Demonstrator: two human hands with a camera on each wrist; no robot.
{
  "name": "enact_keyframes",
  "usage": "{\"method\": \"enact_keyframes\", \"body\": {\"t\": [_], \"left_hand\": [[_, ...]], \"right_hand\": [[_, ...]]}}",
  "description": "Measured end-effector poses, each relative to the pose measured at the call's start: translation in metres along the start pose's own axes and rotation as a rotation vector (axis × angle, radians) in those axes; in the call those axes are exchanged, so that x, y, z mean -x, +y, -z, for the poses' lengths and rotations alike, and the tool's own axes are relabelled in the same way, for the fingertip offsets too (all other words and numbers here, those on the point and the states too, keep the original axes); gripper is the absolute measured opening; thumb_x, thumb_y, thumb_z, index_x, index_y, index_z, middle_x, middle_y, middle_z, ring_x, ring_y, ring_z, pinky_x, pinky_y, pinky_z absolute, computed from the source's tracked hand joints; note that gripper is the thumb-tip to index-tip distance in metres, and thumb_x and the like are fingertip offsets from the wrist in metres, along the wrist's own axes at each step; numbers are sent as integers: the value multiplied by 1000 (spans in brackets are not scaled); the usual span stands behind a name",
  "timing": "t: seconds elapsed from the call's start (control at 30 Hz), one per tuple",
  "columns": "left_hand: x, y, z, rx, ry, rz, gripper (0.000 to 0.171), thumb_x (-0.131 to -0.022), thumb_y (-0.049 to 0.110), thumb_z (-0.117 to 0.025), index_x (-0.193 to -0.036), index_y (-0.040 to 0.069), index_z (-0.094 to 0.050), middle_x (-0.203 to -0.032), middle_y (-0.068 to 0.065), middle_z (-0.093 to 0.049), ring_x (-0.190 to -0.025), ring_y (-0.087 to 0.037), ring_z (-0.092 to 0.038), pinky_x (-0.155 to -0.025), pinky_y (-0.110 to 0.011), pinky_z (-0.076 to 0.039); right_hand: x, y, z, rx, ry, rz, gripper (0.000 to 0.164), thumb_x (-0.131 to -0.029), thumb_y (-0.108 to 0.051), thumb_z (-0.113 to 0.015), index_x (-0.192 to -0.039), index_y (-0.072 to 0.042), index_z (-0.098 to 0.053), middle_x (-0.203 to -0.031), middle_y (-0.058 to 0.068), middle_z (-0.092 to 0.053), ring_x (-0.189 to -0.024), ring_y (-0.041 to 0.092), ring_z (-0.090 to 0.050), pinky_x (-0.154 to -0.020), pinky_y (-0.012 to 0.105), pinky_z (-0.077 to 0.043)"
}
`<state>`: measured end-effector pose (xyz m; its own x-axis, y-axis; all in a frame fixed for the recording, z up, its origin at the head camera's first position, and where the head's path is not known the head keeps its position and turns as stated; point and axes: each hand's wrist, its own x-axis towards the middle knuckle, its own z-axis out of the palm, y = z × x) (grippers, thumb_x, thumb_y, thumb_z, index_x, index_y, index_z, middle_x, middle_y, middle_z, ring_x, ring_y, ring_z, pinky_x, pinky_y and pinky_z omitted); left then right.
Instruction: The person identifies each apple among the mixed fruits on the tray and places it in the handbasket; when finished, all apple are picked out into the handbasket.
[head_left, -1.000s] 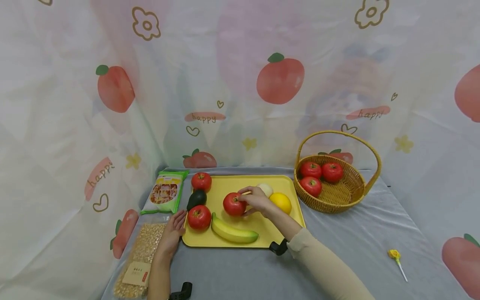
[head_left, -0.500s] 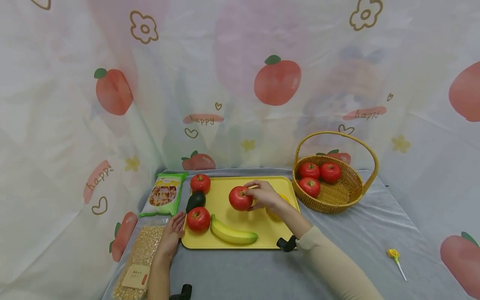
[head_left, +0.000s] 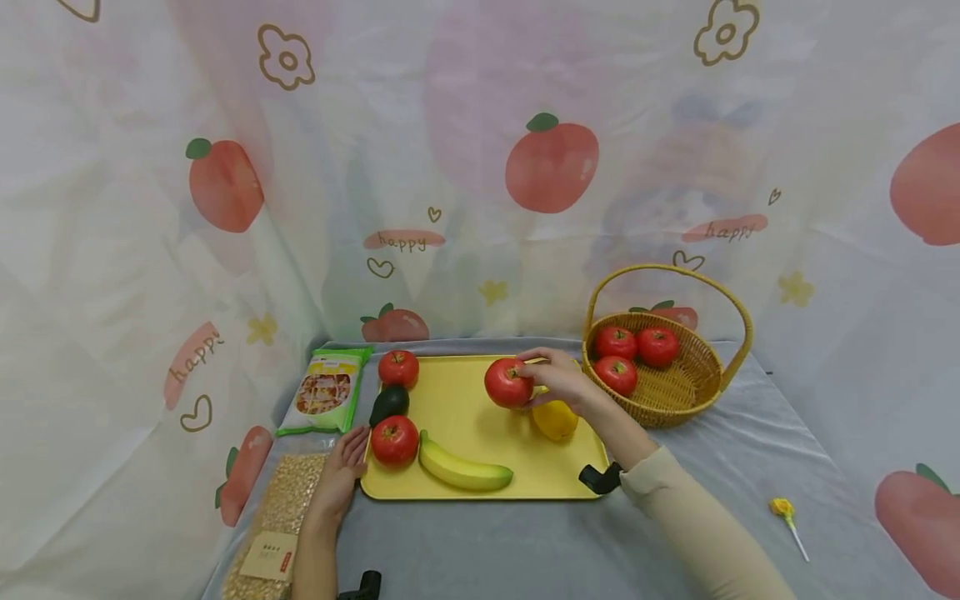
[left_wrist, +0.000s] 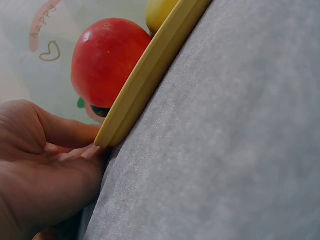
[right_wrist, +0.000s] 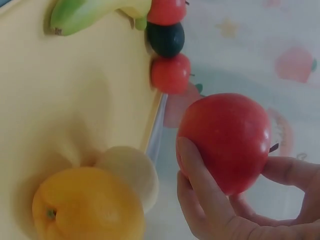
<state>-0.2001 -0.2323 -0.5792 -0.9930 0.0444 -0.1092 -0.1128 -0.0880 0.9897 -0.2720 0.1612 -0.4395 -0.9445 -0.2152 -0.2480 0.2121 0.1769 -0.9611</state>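
My right hand (head_left: 555, 379) grips a red apple (head_left: 508, 383) by its side, raised over the right half of the yellow tray (head_left: 465, 417). Thumb and fingers hold opposite sides of this apple (right_wrist: 225, 142) in the right wrist view. Below the hand lies an orange-yellow citrus fruit (head_left: 556, 421), beside a pale round item (right_wrist: 131, 175) that the hand hides in the head view. My left hand (head_left: 341, 467) touches the tray's left edge with fairly straight fingers, close to another apple (head_left: 395, 441). A banana (head_left: 465, 465), an avocado (head_left: 390, 405) and a back apple (head_left: 398, 368) also lie on the tray.
A wicker basket (head_left: 671, 412) with a tall handle stands at the back right, holding red apples (head_left: 617, 375). Left of the tray lie a green-edged snack packet (head_left: 325, 392) and a bag of pale grains (head_left: 288, 492). A yellow lollipop (head_left: 783, 508) lies at the right.
The right hand has lifted the apple off the tray and carried it right and up, toward the basket. The citrus fruit has shifted slightly. The left hand stays at the tray's edge.
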Motion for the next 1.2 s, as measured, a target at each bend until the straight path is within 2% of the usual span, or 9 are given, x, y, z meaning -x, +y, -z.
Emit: {"method": "enact_keyframes", "body": {"t": [0.4,0.83,1.03,1.2], "left_hand": [[4,-3,2,-15,9,12,75,-91,-23,-34,-162,-7,-16,-168,-28,-21,-157,-40,-19,-125,-51,-18],[6,-5,0,-19,26,33,74,-91,-23,-34,-161,-6,-18,-168,-27,-21,-158,-39,-19,-126,-50,-19],[3,-4,-1,-17,31,33,75,-91,-23,-34,-162,-6,-18,-168,-27,-22,-158,-39,-19,-126,-50,-19],[-1,0,-1,-12,23,19,74,-91,-23,-34,-162,-6,-17,-168,-28,-22,-157,-41,-19,-127,-51,-17]], "right_hand": [[8,3,27,15,10,9,47,-102,-16,-64,-143,4,-53,-144,27,-53,-127,47,-59,-88,62,-57],[17,2,50,26,29,-5,49,-102,-18,-63,-143,6,-51,-146,28,-52,-126,44,-60,-90,62,-57],[21,0,61,15,34,-14,49,-103,-17,-63,-144,5,-49,-146,28,-48,-124,42,-61,-92,64,-55],[27,-5,73,5,40,-2,49,-104,-16,-61,-146,5,-47,-148,27,-45,-123,41,-59,-90,60,-58]]}}
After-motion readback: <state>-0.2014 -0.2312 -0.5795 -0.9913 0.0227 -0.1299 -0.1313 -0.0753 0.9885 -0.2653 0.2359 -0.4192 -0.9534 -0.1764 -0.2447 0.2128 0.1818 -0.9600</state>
